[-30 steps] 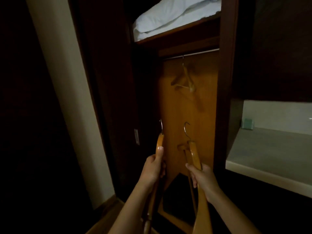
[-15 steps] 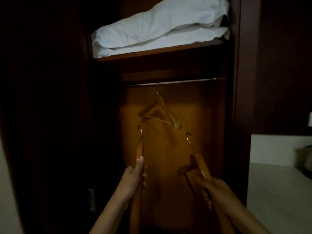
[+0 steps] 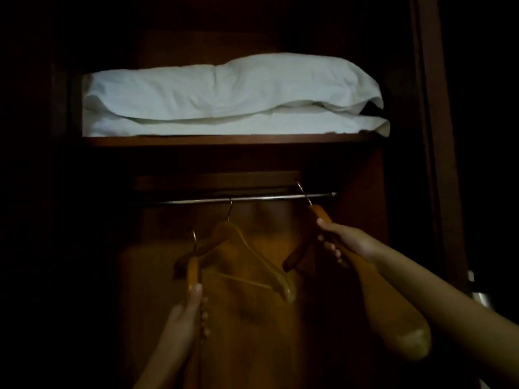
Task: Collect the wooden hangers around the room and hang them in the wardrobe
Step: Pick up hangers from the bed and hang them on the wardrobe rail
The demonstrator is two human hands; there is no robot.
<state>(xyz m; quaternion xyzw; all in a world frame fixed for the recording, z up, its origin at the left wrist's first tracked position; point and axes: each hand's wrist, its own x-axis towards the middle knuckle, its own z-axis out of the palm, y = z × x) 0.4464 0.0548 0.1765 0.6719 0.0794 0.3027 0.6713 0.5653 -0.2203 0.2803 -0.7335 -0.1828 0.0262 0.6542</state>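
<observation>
Right hanger (image 3: 317, 217) hook up at rail (image 3: 252, 198).

A dark brown wooden shelf (image 3: 224, 140) spans the wardrobe toward twelve o'clock, and folded white bedding (image 3: 230, 99) lies directly on it, filling its width, with the rumpled open end at the shelf's three o'clock side.

There are no words, numbers, labels or signs to read here. The wardrobe is very dark, and nothing in it shows any writing.
</observation>
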